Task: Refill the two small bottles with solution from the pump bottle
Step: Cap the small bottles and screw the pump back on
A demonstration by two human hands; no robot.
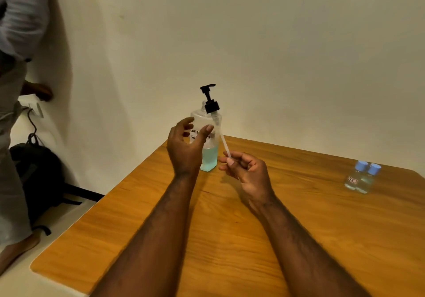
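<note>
Head view: the pump bottle (208, 156), part full of blue solution, stands near the wooden table's (218, 227) far left corner. The right hand (250, 174) pinches the dip tube (224, 143) of the black pump (209, 98), which is out of the neck and tilted. The left hand (184, 151) hovers released in front of the bottle. Two blue-capped small bottles (362, 177) stand touching, well to the right

Pump bottle (210, 158) stands uncapped, pump (210, 106) tilted alongside; two small bottles (353, 179) stand capped.

Black pump (209, 96), blue caps (367, 167), turquoise solution (209, 158)

Pump bottle (208, 158) on table (161, 227), far left; two small bottles (362, 179) well right
</note>
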